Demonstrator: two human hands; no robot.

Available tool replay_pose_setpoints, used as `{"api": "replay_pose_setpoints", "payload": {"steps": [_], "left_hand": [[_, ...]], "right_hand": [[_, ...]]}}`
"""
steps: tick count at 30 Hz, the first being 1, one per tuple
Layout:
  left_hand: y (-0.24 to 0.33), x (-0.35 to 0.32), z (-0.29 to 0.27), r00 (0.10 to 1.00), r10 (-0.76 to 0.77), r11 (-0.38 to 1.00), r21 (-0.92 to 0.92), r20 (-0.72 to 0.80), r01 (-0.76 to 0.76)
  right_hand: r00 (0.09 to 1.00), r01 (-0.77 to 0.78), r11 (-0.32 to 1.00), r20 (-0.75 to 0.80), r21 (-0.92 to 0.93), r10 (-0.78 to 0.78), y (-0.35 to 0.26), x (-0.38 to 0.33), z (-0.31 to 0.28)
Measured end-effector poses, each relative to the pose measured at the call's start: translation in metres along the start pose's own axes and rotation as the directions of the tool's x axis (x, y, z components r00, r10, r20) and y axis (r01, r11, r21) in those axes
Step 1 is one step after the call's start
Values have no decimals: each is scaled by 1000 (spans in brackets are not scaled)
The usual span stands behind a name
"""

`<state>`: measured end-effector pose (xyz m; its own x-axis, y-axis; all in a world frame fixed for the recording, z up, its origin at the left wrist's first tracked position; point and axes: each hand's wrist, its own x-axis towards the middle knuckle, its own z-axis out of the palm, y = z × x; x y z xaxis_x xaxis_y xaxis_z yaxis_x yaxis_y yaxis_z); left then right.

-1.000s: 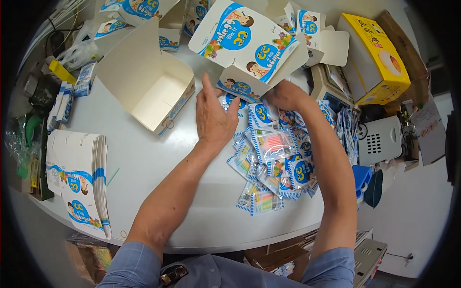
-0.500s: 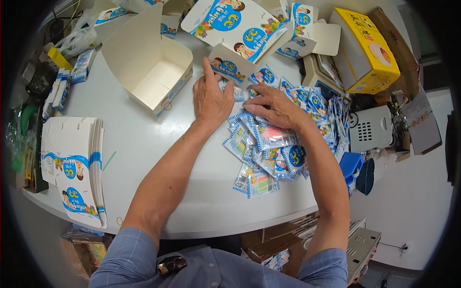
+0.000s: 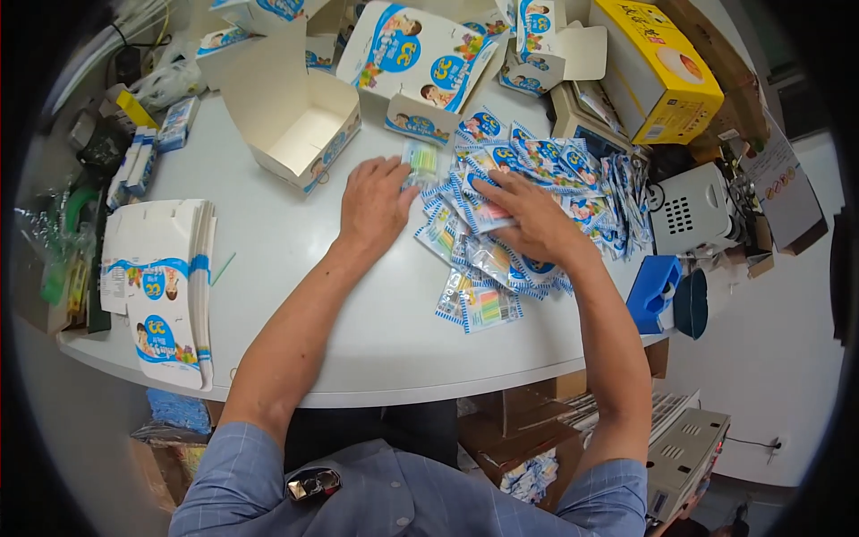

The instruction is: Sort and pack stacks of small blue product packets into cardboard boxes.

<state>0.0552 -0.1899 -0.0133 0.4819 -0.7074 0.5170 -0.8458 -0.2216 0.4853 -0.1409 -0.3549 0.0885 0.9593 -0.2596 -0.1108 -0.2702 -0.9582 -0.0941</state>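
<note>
Small clear plastic packets printed in blue and white (image 3: 492, 258), several showing brightly coloured sticks inside, lie in a loose, overlapping pile right of centre on a glossy white table with a curved front edge (image 3: 286, 237). The person's right hand (image 3: 537, 219) rests palm down over the pile, fingers spread across a packet with pinkish contents; whether the fingertips pinch it cannot be told. The left hand (image 3: 374, 206) lies palm down on the tabletop, fingers loosely extended and thumb apart, with no visible hold on anything. Just beyond its thumb is a single clear packet with yellow-green contents (image 3: 420, 161), near the pile's far left edge.

Behind that packet, a white cardboard carton with blue oval print and fruit pictures (image 3: 429, 58) lies with an end flap toward the person. To its left stands an open white carton (image 3: 309, 134), lid raised and pale interior showing. A stack of flattened white-and-blue cartons (image 3: 161, 295) occupies the table's left side, a thin pale-green stick (image 3: 224, 268) beside it. At far right rise a bright yellow cardboard box (image 3: 662, 72) and, nearer, a blue plastic holder (image 3: 653, 291) at the table's edge.
</note>
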Motion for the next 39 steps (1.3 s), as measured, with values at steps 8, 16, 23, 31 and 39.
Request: {"api": "replay_pose_setpoints", "payload": {"steps": [8,16,23,31,39], "left_hand": [[11,-24,-67,833,-423,886,-29,358,462],[0,-22,-77,719,-454,804,-107,526,585],[8,-37,-68,835,-368,917,10,409,399],[26,-106,-105,807,-323,346,-732,495,587],[31,-129,-116,812,-176,354,-734,556,579]], "right_hand": [[914,151,986,-390,70,-113,3,4,-1],[828,140,322,-289,936,480,-45,-53,-7],[880,118,-225,4,967,475,-86,-75,37],[919,24,-148,37,989,392,-112,-88,59],[899,82,-193,10,978,437,-152,-67,79]]}}
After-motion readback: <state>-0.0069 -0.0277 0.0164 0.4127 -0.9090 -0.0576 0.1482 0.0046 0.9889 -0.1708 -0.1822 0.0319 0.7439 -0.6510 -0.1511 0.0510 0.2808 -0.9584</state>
